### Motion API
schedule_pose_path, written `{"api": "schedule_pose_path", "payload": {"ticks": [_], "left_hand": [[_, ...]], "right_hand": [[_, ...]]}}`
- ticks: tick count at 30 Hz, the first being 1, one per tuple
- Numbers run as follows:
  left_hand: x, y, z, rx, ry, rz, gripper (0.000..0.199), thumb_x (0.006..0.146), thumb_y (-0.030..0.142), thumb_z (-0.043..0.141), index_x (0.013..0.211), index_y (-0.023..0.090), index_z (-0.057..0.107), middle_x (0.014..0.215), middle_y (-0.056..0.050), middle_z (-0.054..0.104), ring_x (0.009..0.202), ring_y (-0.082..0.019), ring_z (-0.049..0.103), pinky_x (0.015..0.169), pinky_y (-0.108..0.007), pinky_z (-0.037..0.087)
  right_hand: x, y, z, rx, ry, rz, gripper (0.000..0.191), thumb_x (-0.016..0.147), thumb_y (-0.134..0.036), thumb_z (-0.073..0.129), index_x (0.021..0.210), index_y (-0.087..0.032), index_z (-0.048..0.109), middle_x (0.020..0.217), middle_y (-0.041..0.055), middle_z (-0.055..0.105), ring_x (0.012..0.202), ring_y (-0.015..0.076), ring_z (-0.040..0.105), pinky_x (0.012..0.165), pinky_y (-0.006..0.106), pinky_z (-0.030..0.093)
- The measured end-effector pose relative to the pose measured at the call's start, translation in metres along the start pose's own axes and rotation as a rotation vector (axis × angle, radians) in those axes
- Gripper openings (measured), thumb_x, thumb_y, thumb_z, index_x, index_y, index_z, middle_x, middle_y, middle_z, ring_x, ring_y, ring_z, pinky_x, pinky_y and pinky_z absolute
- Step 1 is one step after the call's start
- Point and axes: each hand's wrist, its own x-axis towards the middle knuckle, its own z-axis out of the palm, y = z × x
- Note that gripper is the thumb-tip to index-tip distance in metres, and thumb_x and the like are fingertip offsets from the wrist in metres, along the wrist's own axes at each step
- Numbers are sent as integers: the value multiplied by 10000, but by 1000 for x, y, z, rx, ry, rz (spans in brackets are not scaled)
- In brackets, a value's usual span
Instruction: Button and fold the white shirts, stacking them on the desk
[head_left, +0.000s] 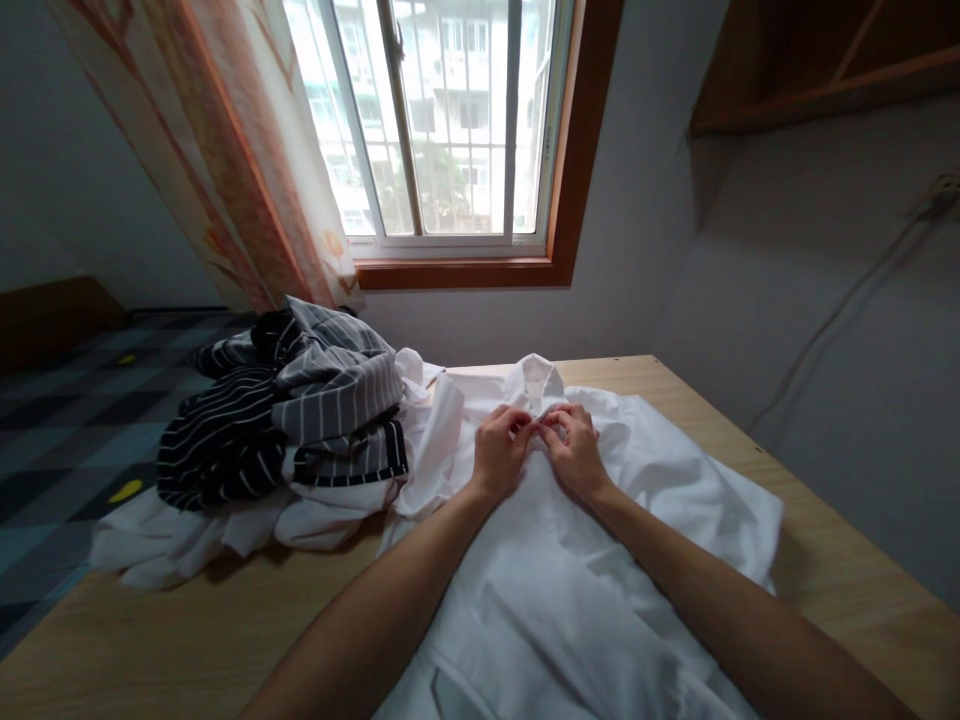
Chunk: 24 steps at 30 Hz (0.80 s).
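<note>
A white collared shirt (547,570) lies front up across the wooden table, its collar pointing to the window. Just below the collar, my left hand (504,448) pinches the front edge of the cloth. My right hand (571,445) grips the same spot from the other side, so the fingertips of both hands nearly meet. Whether a button sits between the fingers is hidden. One short sleeve spreads to the right, and the other side of the shirt is bunched toward the left.
A heap of black and grey striped clothes (337,375) rests on white cloth (322,520) at the table's left. Beyond it is a bed with a checked cover (67,400). The wooden table (840,590) meets the wall, with a window (450,130) and curtain (247,150) behind.
</note>
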Motion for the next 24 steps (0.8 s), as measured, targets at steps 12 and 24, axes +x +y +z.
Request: {"api": "schedule_pose_path", "payload": {"ticks": [12,24], "left_hand": [[-3,4,1,-115,-42,145,145,883,165,569,862,168,713,867,-58,702,793,-157,640,756,-264,495],[-2,-3,7,-173,6,-40,174,710,244,752,737,164,600,646,36,595,597,-101,541,597,-209,449]], "right_hand": [[4,16,4,320,10,38,167,784,-356,579,743,-204,634,951,72,589,984,248,538,948,410,393],[2,10,3,374,-39,28,197,796,-370,566,731,-199,639,941,81,589,981,248,548,954,416,398]]}}
